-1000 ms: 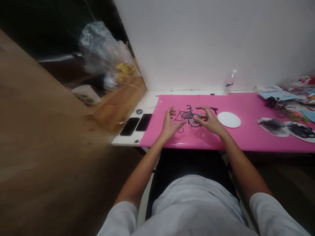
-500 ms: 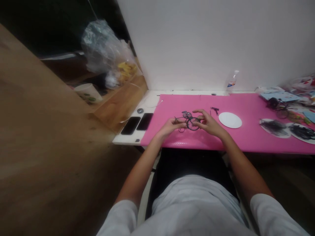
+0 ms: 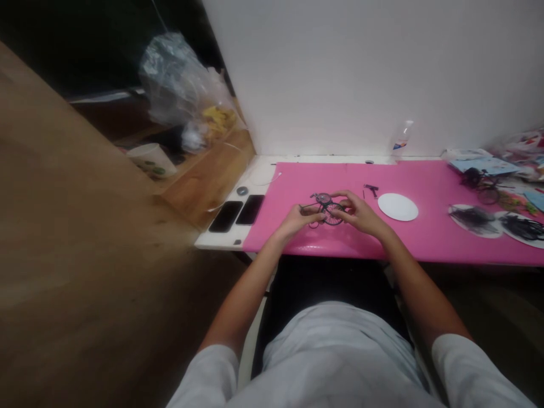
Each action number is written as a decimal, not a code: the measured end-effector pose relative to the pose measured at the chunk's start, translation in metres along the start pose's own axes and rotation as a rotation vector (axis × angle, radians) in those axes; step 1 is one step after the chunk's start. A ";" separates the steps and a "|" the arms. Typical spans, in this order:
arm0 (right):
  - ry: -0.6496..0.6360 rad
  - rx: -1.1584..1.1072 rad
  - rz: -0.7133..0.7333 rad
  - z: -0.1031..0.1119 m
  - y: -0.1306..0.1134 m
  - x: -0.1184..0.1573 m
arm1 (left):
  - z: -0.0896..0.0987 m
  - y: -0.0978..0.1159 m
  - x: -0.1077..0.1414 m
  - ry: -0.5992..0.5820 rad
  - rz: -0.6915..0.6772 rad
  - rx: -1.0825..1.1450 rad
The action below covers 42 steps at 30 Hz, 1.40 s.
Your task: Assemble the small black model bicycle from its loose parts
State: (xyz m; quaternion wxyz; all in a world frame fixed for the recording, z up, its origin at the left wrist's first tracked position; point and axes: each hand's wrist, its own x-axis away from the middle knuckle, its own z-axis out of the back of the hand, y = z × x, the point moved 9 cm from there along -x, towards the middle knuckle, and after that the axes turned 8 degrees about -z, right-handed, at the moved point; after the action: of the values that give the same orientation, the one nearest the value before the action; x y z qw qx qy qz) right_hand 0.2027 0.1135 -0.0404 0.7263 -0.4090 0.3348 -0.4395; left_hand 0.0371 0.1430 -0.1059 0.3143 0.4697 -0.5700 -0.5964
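A small black model bicycle [image 3: 334, 215] with a spoked wheel is between my hands, over the pink table cover [image 3: 323, 243]. My left hand [image 3: 296, 220] is closed on its frame from the left, thumb and fingers pinching it. My right hand [image 3: 356, 213] grips it from the right, with the thumb at the spoked wheel and the fingers curved over its far side. A loose ring-shaped part [image 3: 313, 225] shows just below the left fingers; whether it is joined to the bicycle I cannot tell. Fingers hide part of the frame.
Right of my hands are a small black part [image 3: 372, 190] and a white plate [image 3: 398, 207]. Farther right, plates of dark parts [image 3: 475, 221] and another model bicycle [image 3: 487, 190]. Two phones [image 3: 226, 216] lie left; a bottle [image 3: 402, 139] stands behind.
My right fingers have come down and inward onto the model bicycle. The bicycle has turned slightly in my hands; my left hand stays almost in place.
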 end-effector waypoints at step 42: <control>0.117 0.291 -0.155 0.032 0.074 -0.019 | 0.051 -0.033 -0.011 0.367 0.002 0.178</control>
State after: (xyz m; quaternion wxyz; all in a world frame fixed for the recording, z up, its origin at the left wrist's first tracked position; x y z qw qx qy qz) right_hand 0.2490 0.1605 -0.0894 0.7210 -0.2981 0.2767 -0.5611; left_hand -0.0003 0.1772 -0.1408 0.3709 0.5959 -0.5540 -0.4477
